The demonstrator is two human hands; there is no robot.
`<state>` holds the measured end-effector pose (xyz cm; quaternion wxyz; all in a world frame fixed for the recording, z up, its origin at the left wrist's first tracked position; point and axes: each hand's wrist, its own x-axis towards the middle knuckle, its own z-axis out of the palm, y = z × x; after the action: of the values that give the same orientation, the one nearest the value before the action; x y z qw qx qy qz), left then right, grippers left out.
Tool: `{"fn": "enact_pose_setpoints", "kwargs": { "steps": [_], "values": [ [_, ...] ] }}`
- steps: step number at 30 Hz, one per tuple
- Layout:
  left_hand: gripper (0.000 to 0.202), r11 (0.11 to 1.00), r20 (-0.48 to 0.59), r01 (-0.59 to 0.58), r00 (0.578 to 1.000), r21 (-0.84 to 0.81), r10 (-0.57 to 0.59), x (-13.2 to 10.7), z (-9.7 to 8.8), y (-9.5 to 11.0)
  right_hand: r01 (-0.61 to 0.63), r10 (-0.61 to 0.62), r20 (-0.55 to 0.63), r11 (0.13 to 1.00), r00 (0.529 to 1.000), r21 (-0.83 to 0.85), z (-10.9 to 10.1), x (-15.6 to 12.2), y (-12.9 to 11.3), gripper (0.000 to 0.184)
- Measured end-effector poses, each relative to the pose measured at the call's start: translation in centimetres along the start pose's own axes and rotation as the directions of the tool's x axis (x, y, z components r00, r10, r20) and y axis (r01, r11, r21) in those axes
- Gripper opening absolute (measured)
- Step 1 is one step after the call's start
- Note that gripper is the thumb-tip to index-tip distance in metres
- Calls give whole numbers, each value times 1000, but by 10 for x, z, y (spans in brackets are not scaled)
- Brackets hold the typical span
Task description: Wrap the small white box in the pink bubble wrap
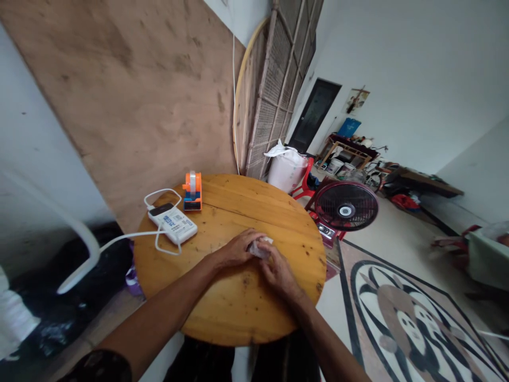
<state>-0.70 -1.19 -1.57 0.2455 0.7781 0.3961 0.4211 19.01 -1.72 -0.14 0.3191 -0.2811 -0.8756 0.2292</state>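
Note:
My left hand (237,248) and my right hand (279,273) meet over the middle of a round wooden table (222,307). Both hands are closed on a small crumpled whitish piece (260,247), perhaps plastic or paper, held between the fingers just above the tabletop. What exactly it is I cannot make out. The fingers of both hands curl round it.
A white power bank (173,223) with white cables lies at the table's far left, an orange tape dispenser (193,191) behind it. A plywood sheet (131,90) and rattan frames lean on the wall. A red fan (345,206) and white sack (287,168) stand to the right.

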Motion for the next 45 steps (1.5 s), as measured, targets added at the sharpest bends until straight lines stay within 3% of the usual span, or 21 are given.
{"fn": "enact_pose_setpoints", "kwargs": {
  "steps": [4, 7, 11, 17, 22, 24, 28, 32, 35, 41, 45],
  "values": [
    [46, 995, -38, 78, 996, -68, -81, 1, -3, 12, -68, 64, 41, 993, 997, 99, -13, 7, -7, 47],
    [41, 960, 0, 187, 982, -211, -191, 2, -9, 23, -111, 92, 87, 959, 992, 261, -23, 17, -9, 63],
    [38, 865, 71, 354, 933, -355, -352, 4, -15, 28, -230, 157, 201, 877, 967, 422, -29, 28, -2, 87],
    [44, 734, 193, 520, 851, -438, -488, 8, -18, 24, -316, 251, 196, 816, 948, 485, -25, 41, 6, 85],
    [52, 759, 220, 440, 898, -479, -382, 6, -23, 28, -463, 349, 307, 590, 885, 662, -28, 49, 1, 89],
    [52, 721, 253, 421, 907, -550, -336, 6, -22, 30, -472, 362, 312, 553, 878, 687, -30, 49, 1, 85],
    [60, 595, 290, 412, 910, -690, -295, 4, -14, 30, -428, 360, 249, 601, 899, 675, -28, 47, 9, 73],
    [54, 475, 285, 417, 902, -775, -325, 5, -5, 24, -370, 334, 173, 727, 927, 578, -19, 44, 14, 63],
    [55, 438, 295, 424, 896, -793, -332, 7, -3, 23, -308, 324, 61, 801, 944, 513, -13, 44, 16, 60],
    [55, 456, 292, 445, 883, -771, -367, 8, -5, 26, -285, 427, -41, 668, 903, 687, -19, 45, 23, 62],
    [54, 467, 287, 451, 879, -761, -382, 7, -5, 27, -315, 484, -57, 650, 873, 692, -26, 49, 23, 54]
  ]
}}
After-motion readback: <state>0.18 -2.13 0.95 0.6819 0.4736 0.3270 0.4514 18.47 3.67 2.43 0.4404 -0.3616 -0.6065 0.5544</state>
